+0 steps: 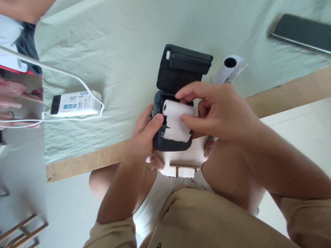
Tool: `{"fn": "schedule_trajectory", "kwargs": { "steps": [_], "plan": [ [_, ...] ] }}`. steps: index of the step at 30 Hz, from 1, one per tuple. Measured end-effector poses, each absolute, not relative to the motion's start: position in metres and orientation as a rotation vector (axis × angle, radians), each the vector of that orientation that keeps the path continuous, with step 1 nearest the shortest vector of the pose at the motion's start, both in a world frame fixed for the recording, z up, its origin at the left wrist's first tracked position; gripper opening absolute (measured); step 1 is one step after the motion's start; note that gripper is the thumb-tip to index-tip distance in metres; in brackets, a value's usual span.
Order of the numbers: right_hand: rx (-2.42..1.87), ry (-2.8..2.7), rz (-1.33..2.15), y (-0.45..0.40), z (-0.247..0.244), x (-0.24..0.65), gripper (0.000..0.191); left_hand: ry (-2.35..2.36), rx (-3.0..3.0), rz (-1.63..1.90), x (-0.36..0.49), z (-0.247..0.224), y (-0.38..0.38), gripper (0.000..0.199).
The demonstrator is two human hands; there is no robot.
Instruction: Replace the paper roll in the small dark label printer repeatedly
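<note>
A small black receipt printer [173, 146] is held over the table's front edge, its lid [184, 65] swung up and back. My left hand [146, 129] grips the printer's left side, thumb on the rim. In the paper bay sits a white paper roll [178, 107], its torn loose end hanging forward over the printer's front. My right hand [216, 106] pinches the roll at its right end, thumb in front and index finger behind. Beyond my right hand a second paper roll [221, 74] stands on the cloth with a black core showing.
A pale green cloth [124, 51] covers the table, with a wooden edge [103, 157] in front. At left lies a white power bank [77, 103] with a white cable [64, 73]. A dark phone-like slab [305, 33] lies at far right. Another person's arm [26, 8] shows at upper left.
</note>
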State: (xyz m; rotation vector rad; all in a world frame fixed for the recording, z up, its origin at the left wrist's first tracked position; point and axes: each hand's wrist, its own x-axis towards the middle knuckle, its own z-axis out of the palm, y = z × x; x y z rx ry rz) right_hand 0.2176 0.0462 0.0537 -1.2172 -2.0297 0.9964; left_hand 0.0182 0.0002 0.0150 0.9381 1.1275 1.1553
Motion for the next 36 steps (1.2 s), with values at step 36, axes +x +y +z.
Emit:
{"fn": "schedule_trajectory", "kwargs": {
  "steps": [36],
  "plan": [
    [-1.418, -2.056, 0.256, 0.098, 0.006, 0.304, 0.027, 1.09, 0.749, 1.26, 0.02, 0.012, 0.003, 0.026]
  ]
}}
